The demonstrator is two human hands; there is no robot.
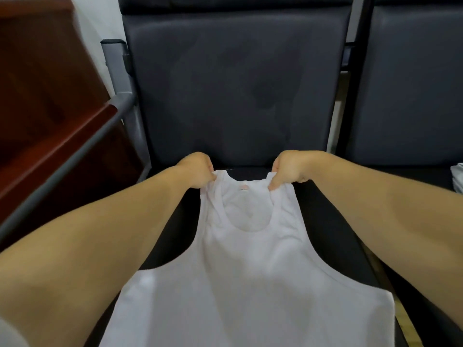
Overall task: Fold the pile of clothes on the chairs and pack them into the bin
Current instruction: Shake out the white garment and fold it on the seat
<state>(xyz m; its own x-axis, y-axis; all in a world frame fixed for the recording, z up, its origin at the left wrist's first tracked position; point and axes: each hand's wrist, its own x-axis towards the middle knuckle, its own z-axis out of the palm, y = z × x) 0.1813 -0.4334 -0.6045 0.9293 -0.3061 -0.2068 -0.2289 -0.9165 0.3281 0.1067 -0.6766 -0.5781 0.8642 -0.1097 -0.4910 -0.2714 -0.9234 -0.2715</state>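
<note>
Tank top [250, 284], white, lies spread over the dark seat [323, 236] of the chair [238, 83] straight ahead of me, neck end toward the backrest and hem running out of the bottom of my view. My left hand [198, 171] has its fingers curled round the left shoulder strap [213, 194], pinching the fabric. My right hand [290, 171] grips the right shoulder strap [278, 196] the same way, thumb pressed down on the cloth. Both straps are bunched where I hold them, and the scooped neckline sits between my hands. My bare forearms reach in from either lower corner, one on each side of the top. A grey armrest [75, 151] slants along the chair's left side, with a reddish wooden cabinet [37, 83] beyond it. A second chair [413, 83] stands just beside on the right, and a bit of white cloth [458, 180] shows on its seat at the frame edge.
</note>
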